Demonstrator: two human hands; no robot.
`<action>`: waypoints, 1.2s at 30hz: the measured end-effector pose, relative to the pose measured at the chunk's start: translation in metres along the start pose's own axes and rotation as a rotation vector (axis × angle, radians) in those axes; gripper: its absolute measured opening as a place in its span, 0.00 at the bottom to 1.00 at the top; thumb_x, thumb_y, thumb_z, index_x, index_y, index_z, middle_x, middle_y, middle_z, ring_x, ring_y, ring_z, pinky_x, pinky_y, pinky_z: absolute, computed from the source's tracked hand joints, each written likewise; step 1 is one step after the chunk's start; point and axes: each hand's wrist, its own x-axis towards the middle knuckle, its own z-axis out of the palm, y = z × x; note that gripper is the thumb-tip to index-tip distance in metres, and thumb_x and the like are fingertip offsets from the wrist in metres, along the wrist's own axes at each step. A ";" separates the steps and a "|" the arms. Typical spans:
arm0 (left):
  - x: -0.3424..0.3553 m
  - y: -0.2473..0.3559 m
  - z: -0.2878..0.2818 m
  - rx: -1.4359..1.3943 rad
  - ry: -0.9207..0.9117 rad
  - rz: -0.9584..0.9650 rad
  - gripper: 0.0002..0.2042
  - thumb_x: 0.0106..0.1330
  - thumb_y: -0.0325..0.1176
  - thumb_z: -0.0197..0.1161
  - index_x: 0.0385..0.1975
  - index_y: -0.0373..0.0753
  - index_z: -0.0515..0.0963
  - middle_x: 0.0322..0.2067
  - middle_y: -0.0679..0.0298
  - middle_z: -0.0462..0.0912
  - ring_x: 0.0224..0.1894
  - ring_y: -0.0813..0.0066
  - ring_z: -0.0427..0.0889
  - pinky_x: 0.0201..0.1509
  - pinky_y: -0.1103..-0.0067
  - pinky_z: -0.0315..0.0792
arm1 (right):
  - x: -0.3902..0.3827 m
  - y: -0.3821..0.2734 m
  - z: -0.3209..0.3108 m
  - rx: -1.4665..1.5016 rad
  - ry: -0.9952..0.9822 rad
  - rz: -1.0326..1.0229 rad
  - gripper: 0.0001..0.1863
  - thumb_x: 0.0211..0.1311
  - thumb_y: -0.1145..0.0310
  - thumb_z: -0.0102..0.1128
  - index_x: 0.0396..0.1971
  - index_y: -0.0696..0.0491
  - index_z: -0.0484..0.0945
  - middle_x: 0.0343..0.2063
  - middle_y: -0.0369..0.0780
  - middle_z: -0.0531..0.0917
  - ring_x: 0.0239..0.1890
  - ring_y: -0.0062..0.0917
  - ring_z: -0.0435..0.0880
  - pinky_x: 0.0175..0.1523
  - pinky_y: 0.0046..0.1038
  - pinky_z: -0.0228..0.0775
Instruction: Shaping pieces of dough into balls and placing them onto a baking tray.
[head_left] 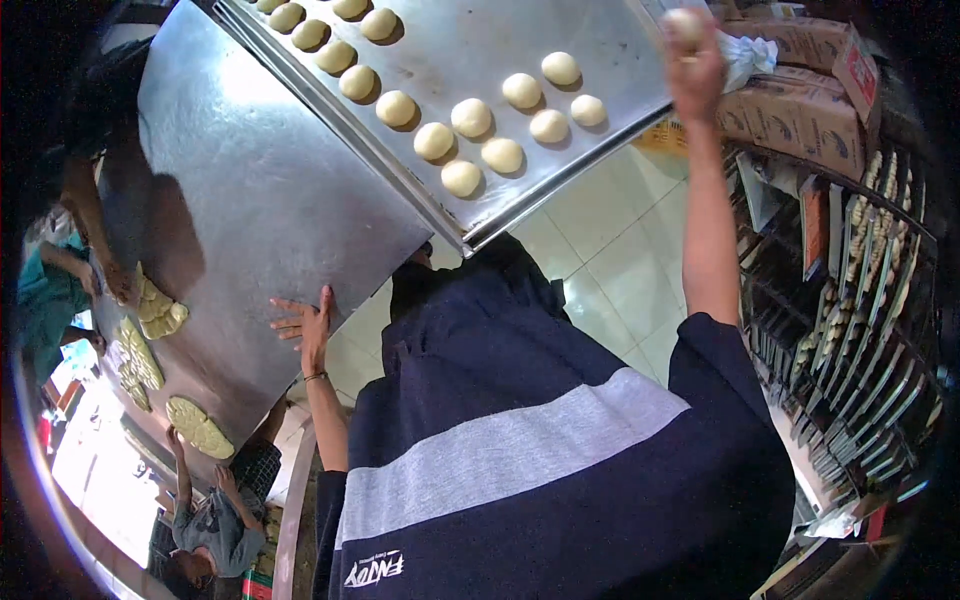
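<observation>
My left hand (pixel 306 322) lies with fingers spread on the edge of a shiny metal table (pixel 270 200). Up at the right, my raised right hand (pixel 695 75) is closed around a pale dough ball (pixel 684 27), slightly blurred by motion. That hand is beside the right side of a large metal tray (pixel 600 40). Several smooth round dough balls rest on the tray, some in rows at its left, others, such as this dough ball (pixel 502 155), grouped toward the near corner.
Flattened dough pieces (pixel 199 427) lie at the table's left end, where other people's hands (pixel 120 285) reach in. Cardboard boxes (pixel 800 120) are stacked at the right, near a tall rack of loaded trays (pixel 860 300). Tiled floor (pixel 600 230) shows below the tray.
</observation>
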 end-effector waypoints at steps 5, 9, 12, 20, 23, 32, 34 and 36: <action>-0.011 0.011 0.000 -0.003 0.104 -0.019 0.69 0.55 0.82 0.54 0.74 0.38 0.16 0.69 0.15 0.23 0.73 0.15 0.31 0.67 0.29 0.44 | -0.037 0.050 0.041 -0.209 -0.090 -0.143 0.33 0.66 0.51 0.68 0.68 0.43 0.69 0.54 0.47 0.77 0.54 0.42 0.79 0.57 0.41 0.74; -0.013 0.013 0.004 0.014 0.059 0.001 0.68 0.55 0.83 0.52 0.76 0.39 0.19 0.69 0.16 0.23 0.72 0.11 0.31 0.66 0.27 0.45 | -0.031 0.063 0.034 -0.241 -0.247 -0.265 0.34 0.62 0.66 0.68 0.69 0.43 0.69 0.53 0.47 0.77 0.57 0.43 0.76 0.64 0.40 0.69; 0.000 0.002 0.014 0.264 0.208 -0.050 0.69 0.54 0.82 0.54 0.75 0.37 0.20 0.70 0.18 0.20 0.70 0.07 0.30 0.62 0.24 0.48 | -0.020 0.045 0.033 -0.182 -0.436 -0.219 0.32 0.61 0.72 0.65 0.67 0.47 0.72 0.54 0.48 0.78 0.58 0.43 0.76 0.66 0.40 0.67; -0.010 -0.028 0.009 0.154 0.130 0.329 0.70 0.56 0.69 0.69 0.75 0.41 0.16 0.62 0.09 0.14 0.63 0.00 0.18 0.56 0.18 0.36 | -0.054 -0.169 0.103 -0.048 -0.321 -0.065 0.24 0.66 0.72 0.61 0.63 0.51 0.76 0.54 0.44 0.83 0.46 0.31 0.85 0.49 0.33 0.78; -0.023 -0.052 -0.034 0.204 0.034 0.527 0.60 0.63 0.60 0.68 0.79 0.46 0.28 0.69 0.19 0.18 0.71 0.11 0.21 0.65 0.24 0.34 | -0.110 -0.293 0.182 0.296 -0.728 -0.283 0.22 0.69 0.73 0.60 0.63 0.50 0.76 0.53 0.38 0.83 0.44 0.21 0.80 0.48 0.28 0.75; 0.016 -0.257 -0.169 0.039 0.529 0.417 0.34 0.75 0.47 0.56 0.79 0.62 0.51 0.81 0.62 0.38 0.82 0.53 0.37 0.78 0.43 0.37 | -0.269 -0.588 0.388 0.365 -1.324 -0.747 0.20 0.71 0.72 0.59 0.61 0.50 0.77 0.52 0.43 0.84 0.48 0.31 0.84 0.51 0.37 0.79; 0.025 -0.283 -0.184 0.002 0.585 0.286 0.32 0.77 0.48 0.53 0.79 0.65 0.50 0.81 0.65 0.37 0.82 0.54 0.38 0.78 0.43 0.35 | -0.301 -0.635 0.437 0.413 -1.340 -0.723 0.20 0.69 0.71 0.61 0.60 0.51 0.77 0.51 0.44 0.84 0.50 0.35 0.83 0.53 0.40 0.78; 0.030 -0.296 -0.191 0.157 0.506 0.279 0.32 0.78 0.51 0.50 0.79 0.67 0.48 0.81 0.68 0.36 0.82 0.55 0.37 0.78 0.44 0.31 | -0.341 -0.672 0.480 0.371 -0.959 -0.959 0.22 0.65 0.68 0.64 0.59 0.52 0.77 0.49 0.46 0.83 0.52 0.43 0.81 0.56 0.47 0.75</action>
